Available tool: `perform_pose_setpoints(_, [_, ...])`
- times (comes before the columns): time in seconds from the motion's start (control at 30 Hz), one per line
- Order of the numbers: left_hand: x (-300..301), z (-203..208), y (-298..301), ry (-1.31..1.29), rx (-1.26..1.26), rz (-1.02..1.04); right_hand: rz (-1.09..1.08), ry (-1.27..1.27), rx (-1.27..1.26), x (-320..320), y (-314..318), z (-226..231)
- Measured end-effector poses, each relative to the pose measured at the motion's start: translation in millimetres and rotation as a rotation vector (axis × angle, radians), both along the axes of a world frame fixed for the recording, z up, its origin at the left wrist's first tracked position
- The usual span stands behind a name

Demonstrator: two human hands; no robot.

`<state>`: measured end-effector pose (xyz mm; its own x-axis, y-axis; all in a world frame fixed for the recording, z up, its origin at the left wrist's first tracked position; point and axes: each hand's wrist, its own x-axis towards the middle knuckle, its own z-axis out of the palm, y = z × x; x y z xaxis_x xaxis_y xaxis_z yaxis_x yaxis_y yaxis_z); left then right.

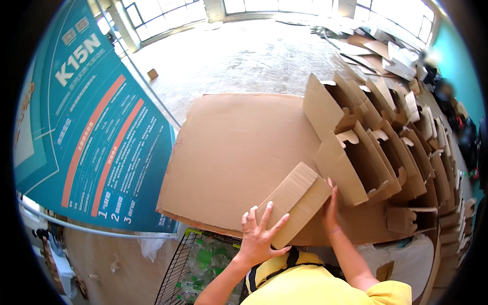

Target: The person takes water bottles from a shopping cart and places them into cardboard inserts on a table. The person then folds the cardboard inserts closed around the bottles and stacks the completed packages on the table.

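So I've got a small corrugated carton [296, 203] between both hands, right at the near edge of this big cardboard sheet [239, 140] and just left of the open cartons. My left hand [262, 231] is spread wide over its near left end, thumb low by the near edge, probably because a wide hand keeps the box from twisting. My right hand [331, 206] is much narrower, fingers close together up along the right end, so I'd say it works as a stop for the left to push against. The carton sits at a slant, far end swung right, which seems to suit how my forearms come in; can't tell if its underside is touching the sheet. The open cartons [351, 168] are packed in tight rows on the right, mouths open and flaps up, I guess so they prop each other and leave me elbow room on the left. Below the sheet's near left edge there's a black wire basket [170, 269] with clear plastic bottles [203, 256] in it, tucked out of the way imo. A teal banner [109, 137] stands at left, and flattened cardboard scrap [373, 48] is heaped far right, well apart from my stuff.
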<state>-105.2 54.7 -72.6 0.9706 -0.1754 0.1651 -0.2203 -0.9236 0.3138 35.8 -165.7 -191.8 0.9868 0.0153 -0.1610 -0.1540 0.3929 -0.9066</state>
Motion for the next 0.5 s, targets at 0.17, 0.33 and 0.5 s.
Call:
perform_pose_setpoints(0.17, [-4,-9,0,-0.074,-0.028,0.027,0.073,0.210,-0.066,-55,-10,-35])
perform_pose_setpoints(0.33, [-10,-16,-6,-0.093,-0.067,0.159,0.249,0.264,0.064,-51,39,-10])
perform_pose_setpoints(0.5, [1,-20,8,-0.166,-0.031,0.458,0.539,0.246,0.049,-13,101,-17])
